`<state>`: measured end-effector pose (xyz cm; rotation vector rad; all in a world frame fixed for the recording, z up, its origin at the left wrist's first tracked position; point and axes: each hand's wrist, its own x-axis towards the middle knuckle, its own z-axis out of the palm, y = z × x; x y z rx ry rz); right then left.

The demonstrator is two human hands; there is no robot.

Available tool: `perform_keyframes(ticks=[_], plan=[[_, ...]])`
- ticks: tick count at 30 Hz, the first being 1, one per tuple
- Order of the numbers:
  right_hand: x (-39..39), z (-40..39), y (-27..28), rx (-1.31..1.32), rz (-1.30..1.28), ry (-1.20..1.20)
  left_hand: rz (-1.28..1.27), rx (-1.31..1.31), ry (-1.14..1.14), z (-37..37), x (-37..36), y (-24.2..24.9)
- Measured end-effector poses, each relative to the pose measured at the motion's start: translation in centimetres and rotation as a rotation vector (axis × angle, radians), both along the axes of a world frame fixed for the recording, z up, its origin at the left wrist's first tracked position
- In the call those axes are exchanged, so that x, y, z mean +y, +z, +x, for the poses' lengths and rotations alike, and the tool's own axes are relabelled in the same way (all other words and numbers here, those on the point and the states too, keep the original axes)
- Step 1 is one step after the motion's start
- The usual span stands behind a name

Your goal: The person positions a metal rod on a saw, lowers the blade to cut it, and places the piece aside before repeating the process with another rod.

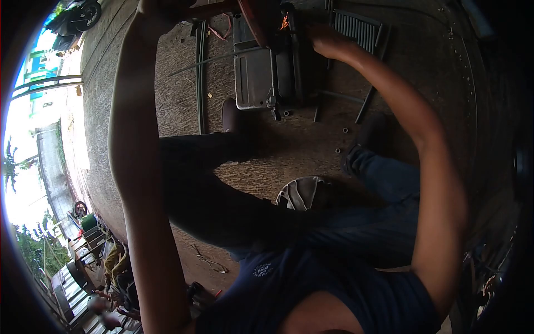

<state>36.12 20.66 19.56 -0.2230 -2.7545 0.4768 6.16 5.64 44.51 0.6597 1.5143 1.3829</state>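
A cut-off saw with a red arm (253,23) and a grey metal base (251,83) sits on the ground in front of me. At the top edge my left hand (156,12) is closed around the dark handle end of the saw's arm, its fingers partly cut off by the frame. A thin metal bar (218,59) lies across the base and runs under the red arm. Orange sparks or glow (285,22) show beside the arm. My right hand (329,42) is at the saw's right side, in line with the bar; its fingers curl into shadow, hiding what they grip.
Long metal bars (201,89) lie left of the saw. A barred metal frame (356,32) is at the right. Small metal pieces (345,130) lie near my right foot. Beneath me is a round seat (303,193). A motorcycle (83,16) stands at the far left.
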Motion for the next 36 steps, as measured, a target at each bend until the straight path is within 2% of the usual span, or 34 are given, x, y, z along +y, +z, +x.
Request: perform_keyframes(ticks=[4,6,7,9,13,15,16,17,18,20,22,25,27,28,30,31,34,36], plan=[[0.1,-0.1,-0.2,-0.023,-0.024,-0.003,0.009,0.061,-0.048,0.9,0.1,0.4],[0.3,-0.4,-0.4,-0.073,-0.018,-0.019,0.164,0.375,-0.379,2.1,0.1,0.9],[0.5,-0.4,-0.6,-0.123,-0.012,-0.036,0.164,0.376,-0.378,1.2,0.2,0.3],[0.2,-0.2,-0.9,-0.056,-0.009,-0.037,0.102,0.146,-0.183,-0.2,0.5,-0.7],[0.2,-0.7,-1.3,0.067,-0.062,-0.014,0.094,0.114,-0.225,-1.4,0.6,-1.2],[-0.2,-0.3,-0.7,0.04,-0.071,-0.028,0.027,0.316,-0.151,-2.9,1.1,-2.5],[-0.6,0.0,-0.1,0.014,-0.08,-0.04,0.028,0.315,-0.152,-3.0,1.0,-2.4],[-0.9,0.3,0.3,0.013,-0.08,-0.042,0.029,0.17,-0.096,-1.8,0.5,-1.5],[-1.3,0.5,0.7,0.04,-0.154,-0.037,0.03,0.025,-0.04,-0.8,0.2,-0.7],[-2.1,1.1,1.5,0.069,-0.231,-0.033,0.022,0.041,-0.029,-0.4,0.2,-0.4],[-2.5,1.9,2.2,-0.029,-0.479,-0.083,0.014,0.055,-0.01,-0.9,0.0,-0.7],[-2.5,4.0,3.1,-0.187,-0.593,-0.116,0.036,0.15,-0.116,-4.2,0.8,-2.6],[-2.8,5.3,2.2,-0.095,-0.66,-0.081,0.051,0.323,-0.3,-6.9,1.7,-4.4],[-3.1,5.5,1.8,0.003,-0.727,-0.045,0.05,0.322,-0.294,-4.0,0.9,-2.7],[-4.0,6.0,2.5,0.018,-0.787,-0.031,0.086,0.103,-0.468,5.0,-1.1,2.7],[-4.3,6.2,2.8,0.035,-0.846,-0.024,0.084,0.102,-0.465,5.0,-1.1,2.5],[-4.4,6.3,2.8,0.009,-0.809,-0.009,0.135,0.047,-0.534,5.9,-1.1,2.6],[-4.6,6.4,2.9,0.0,-0.802,-0.014,0.086,0.202,-0.383,6.9,-1.4,2.7]])
